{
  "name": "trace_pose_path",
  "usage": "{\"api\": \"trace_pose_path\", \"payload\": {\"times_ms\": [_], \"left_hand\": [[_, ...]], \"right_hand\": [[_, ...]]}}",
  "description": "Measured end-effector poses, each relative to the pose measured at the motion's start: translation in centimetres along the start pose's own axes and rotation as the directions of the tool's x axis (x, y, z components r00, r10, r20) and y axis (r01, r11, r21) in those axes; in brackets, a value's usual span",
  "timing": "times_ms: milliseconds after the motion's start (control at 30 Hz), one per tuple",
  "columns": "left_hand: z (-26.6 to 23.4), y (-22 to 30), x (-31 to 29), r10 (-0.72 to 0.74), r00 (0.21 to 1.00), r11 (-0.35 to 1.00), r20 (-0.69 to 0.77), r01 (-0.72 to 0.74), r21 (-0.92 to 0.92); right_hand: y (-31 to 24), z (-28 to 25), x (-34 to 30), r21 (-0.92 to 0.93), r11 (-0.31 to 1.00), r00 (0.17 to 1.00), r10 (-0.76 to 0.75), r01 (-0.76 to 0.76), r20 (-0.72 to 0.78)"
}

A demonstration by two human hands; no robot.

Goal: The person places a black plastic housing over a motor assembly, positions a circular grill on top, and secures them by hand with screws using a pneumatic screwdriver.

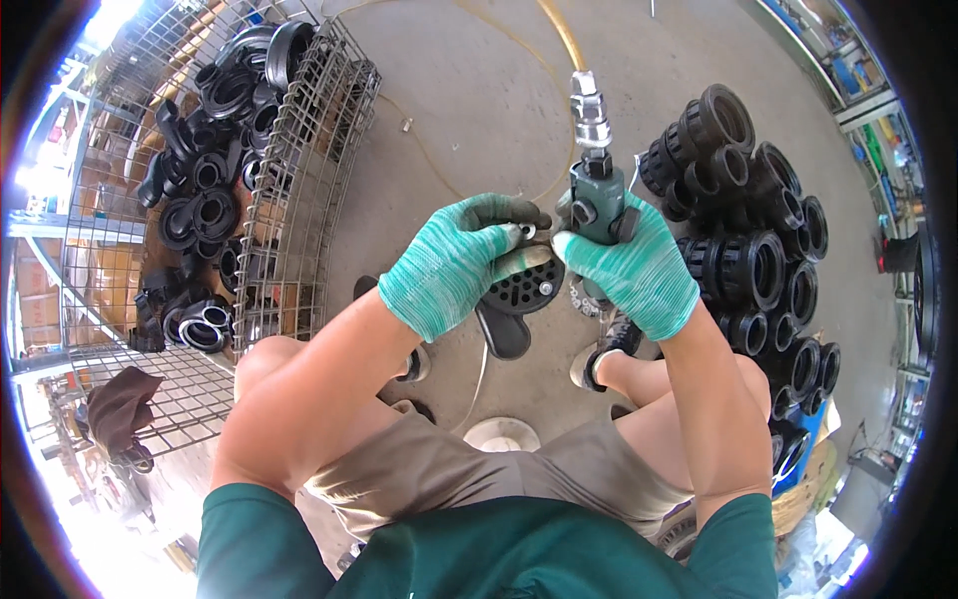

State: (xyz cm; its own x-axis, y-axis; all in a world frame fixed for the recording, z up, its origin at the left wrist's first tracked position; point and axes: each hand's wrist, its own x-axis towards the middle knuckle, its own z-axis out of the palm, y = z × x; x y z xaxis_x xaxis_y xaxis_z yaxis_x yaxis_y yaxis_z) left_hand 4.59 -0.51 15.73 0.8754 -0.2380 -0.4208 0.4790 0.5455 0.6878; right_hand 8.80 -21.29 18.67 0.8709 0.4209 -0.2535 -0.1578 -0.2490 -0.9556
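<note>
In my right hand [644, 265], gloved in green, is a dark green air tool [600, 190] with a metal coupling [590, 110] and a yellow hose [564, 35] at its far end. My left hand [446, 262], in a matching glove, pinches a small metal piece [528, 231], maybe a nut, between thumb and fingers. The fingertips of both hands are nearly together. Below them lies a black round part full of holes [521, 290], with a metal bolt end [546, 289] showing on its face. A black rounded lever [507, 333] sticks out toward me. The gloves partly cover this part.
A wire mesh cage [299, 190] at the left holds many black plastic fittings [205, 215]. To the right, black ringed fittings [753, 270] are piled up. A brown cloth [125, 409] hangs on the cage's near side. A white round object [502, 434] sits between my legs.
</note>
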Motion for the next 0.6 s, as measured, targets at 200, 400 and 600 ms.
{"api": "trace_pose_path", "payload": {"times_ms": [200,400,600], "left_hand": [[-0.1,0.1,-0.7,0.002,0.996,1.0,-0.084,-0.003,-0.006],[-0.2,2.0,-0.1,0.077,0.995,0.975,-0.061,-0.062,0.213],[0.1,1.9,-0.7,0.083,0.997,0.949,0.0,-0.079,0.306]], "right_hand": [[0.5,0.4,0.3,-0.079,0.985,0.989,-0.15,0.151,0.013],[0.2,1.1,0.5,-0.014,0.99,0.989,-0.144,0.144,-0.019],[-0.7,1.3,0.4,0.04,0.989,0.99,-0.143,0.143,0.01]]}}
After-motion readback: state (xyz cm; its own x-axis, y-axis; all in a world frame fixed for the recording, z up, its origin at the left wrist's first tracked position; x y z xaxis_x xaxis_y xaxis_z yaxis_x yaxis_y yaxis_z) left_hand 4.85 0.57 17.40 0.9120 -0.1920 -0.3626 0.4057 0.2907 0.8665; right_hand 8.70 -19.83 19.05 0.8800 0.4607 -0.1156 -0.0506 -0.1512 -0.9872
